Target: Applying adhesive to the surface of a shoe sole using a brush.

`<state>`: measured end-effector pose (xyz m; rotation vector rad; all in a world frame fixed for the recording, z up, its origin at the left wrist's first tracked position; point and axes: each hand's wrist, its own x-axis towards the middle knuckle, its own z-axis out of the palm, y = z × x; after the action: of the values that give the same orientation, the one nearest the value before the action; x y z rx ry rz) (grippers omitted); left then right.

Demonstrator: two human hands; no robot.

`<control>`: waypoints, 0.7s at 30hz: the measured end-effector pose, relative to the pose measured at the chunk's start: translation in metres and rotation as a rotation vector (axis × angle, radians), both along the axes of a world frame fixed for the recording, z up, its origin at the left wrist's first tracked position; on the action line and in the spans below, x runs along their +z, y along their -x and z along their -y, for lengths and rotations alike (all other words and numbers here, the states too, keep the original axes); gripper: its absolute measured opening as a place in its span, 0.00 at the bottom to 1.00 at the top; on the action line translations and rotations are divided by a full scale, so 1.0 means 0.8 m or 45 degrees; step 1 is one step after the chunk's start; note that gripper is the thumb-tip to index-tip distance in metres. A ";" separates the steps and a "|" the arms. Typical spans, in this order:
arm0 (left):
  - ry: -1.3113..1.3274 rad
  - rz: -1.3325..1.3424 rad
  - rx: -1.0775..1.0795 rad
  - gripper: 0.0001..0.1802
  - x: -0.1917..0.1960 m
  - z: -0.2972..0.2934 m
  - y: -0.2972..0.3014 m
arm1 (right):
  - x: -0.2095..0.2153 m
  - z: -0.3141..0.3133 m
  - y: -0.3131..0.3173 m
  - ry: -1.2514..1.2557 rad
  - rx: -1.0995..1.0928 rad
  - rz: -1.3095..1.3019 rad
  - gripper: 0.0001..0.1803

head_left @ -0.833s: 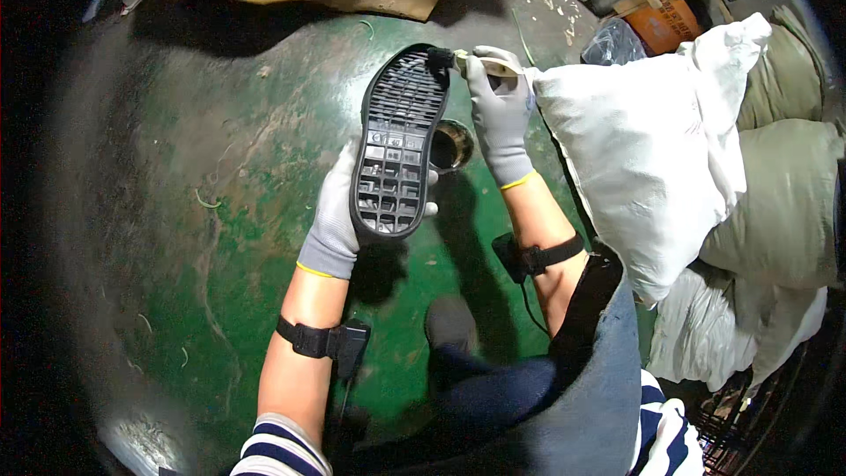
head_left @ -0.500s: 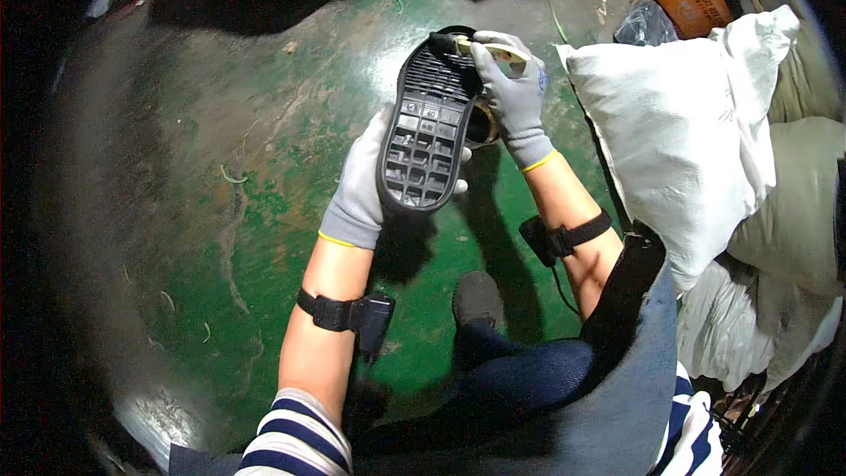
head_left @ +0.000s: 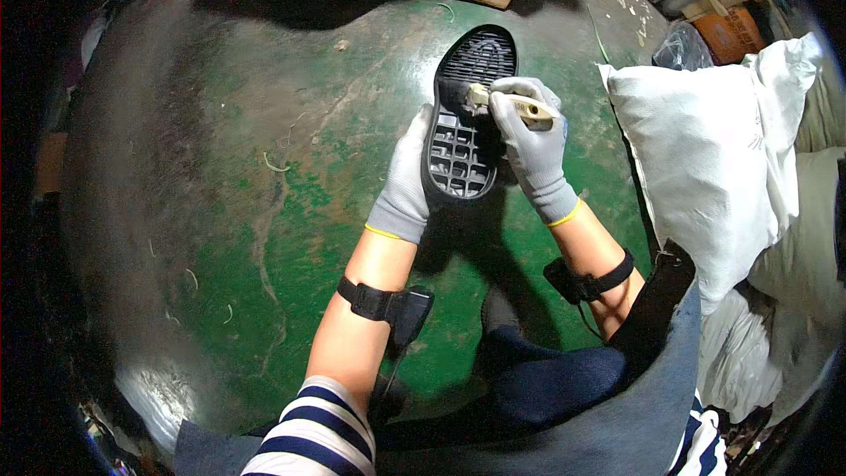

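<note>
Head: brush [head_left: 478, 95] against black sole [head_left: 458, 148]; orange box [head_left: 730, 35] printed.

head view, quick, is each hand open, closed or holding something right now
Left hand: holding the black shoe sole by its left side, fingers mostly hidden.
Right hand: closed on the pale brush handle.

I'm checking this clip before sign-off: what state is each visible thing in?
shoe sole: held up, gridded face showing
pale-handled brush: bristles apparently against the shoe sole
left gloved hand: holding the shoe sole's left edge
right gloved hand: gripping the pale-handled brush
left forearm strap: fastened
right forearm strap: fastened
white sack: bulging
plastic bag: crumpled
</note>
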<state>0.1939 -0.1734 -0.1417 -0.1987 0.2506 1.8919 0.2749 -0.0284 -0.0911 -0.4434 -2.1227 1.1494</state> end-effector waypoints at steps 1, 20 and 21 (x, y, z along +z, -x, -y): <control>0.011 -0.020 0.021 0.29 0.001 -0.002 -0.001 | 0.003 0.002 -0.006 -0.137 0.004 0.024 0.05; -0.124 -0.148 -0.035 0.42 -0.015 0.022 0.071 | 0.048 0.016 -0.062 -0.302 0.729 0.099 0.11; -0.044 -0.121 0.025 0.41 -0.019 0.031 0.073 | 0.044 0.016 -0.063 -0.266 0.752 0.098 0.11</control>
<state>0.1351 -0.1985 -0.1565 -0.0886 0.2810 1.9266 0.3251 -0.0413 -0.0562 0.2625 -2.4926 1.2072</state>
